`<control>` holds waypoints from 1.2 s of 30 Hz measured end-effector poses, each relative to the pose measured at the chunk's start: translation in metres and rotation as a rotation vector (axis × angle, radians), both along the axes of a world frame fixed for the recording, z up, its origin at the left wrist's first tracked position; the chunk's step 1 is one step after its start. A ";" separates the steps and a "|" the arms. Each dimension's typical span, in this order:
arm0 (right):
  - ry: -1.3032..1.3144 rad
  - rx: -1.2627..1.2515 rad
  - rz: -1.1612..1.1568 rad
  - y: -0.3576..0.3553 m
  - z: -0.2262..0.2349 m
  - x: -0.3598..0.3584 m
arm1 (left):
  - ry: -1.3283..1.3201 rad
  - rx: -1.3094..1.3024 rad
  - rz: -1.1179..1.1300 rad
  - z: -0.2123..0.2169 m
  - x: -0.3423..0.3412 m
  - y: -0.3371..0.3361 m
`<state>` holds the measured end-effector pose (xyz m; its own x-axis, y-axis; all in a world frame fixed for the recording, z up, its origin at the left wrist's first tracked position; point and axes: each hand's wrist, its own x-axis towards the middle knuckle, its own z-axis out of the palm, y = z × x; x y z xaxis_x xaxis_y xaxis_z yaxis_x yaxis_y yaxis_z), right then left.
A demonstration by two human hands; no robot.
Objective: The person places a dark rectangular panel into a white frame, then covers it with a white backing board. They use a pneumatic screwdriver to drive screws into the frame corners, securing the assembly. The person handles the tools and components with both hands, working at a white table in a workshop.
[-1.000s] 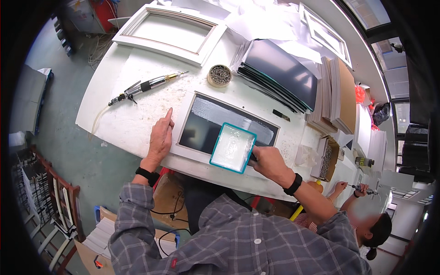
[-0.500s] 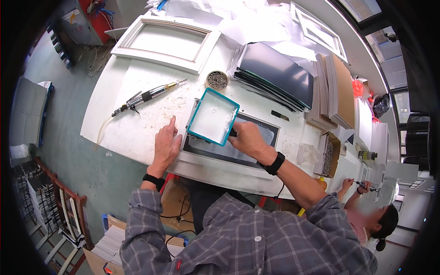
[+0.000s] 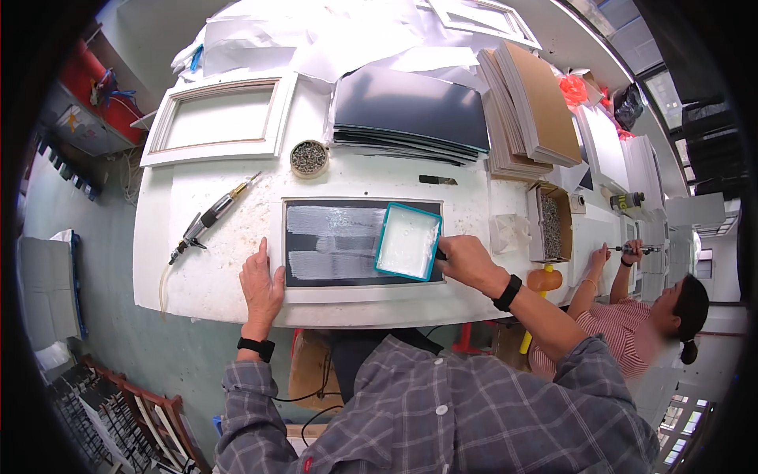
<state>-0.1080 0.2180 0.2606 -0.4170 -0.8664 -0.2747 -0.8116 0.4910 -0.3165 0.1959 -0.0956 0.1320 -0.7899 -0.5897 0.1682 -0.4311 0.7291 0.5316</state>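
My right hand [image 3: 469, 261] is closed on a short black handle at the right side of a teal-rimmed tray [image 3: 384, 245]. White, foamy-looking liquid lies inside the tray. Whether the handle belongs to the tray or to a tool beneath it, I cannot tell. The tray covers the right part of a dark panel [image 3: 332, 243] set in a white frame [image 3: 379, 295]. Broad whitish streaks run across that panel. My left hand [image 3: 261, 284] rests by the frame's left edge, index finger stretched out and thumb apart, holding nothing.
A pneumatic screwdriver [image 3: 207, 221] with a hose lies at left. Behind are a tub of screws [image 3: 309, 159], another white frame [image 3: 221, 118], stacked dark panels [image 3: 410, 110] and a black-handled blade [image 3: 437, 180]. Rightward stand a screw box [image 3: 550, 225], a mallet [image 3: 543, 278] and a co-worker [image 3: 624, 324].
The tray has moved with my right hand from the panel's left part to its right part, uncovering the streaks. My left hand stays by the frame's left side. The view has turned.
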 end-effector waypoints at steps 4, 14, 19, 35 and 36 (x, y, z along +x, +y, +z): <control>-0.008 0.014 -0.182 0.068 0.013 -0.004 | -0.006 -0.005 -0.004 -0.001 -0.002 0.000; 0.044 -0.221 -0.984 0.214 0.084 -0.024 | 0.068 0.037 -0.023 -0.012 -0.004 0.003; 0.054 -0.336 -1.085 0.232 0.098 -0.025 | 0.119 0.096 -0.027 -0.013 -0.005 0.004; -0.040 -0.226 -1.075 0.223 0.028 -0.049 | 0.120 0.039 -0.053 -0.006 -0.007 0.006; -0.032 -0.232 -1.073 0.225 0.023 -0.050 | 0.123 0.046 -0.057 -0.006 -0.008 0.005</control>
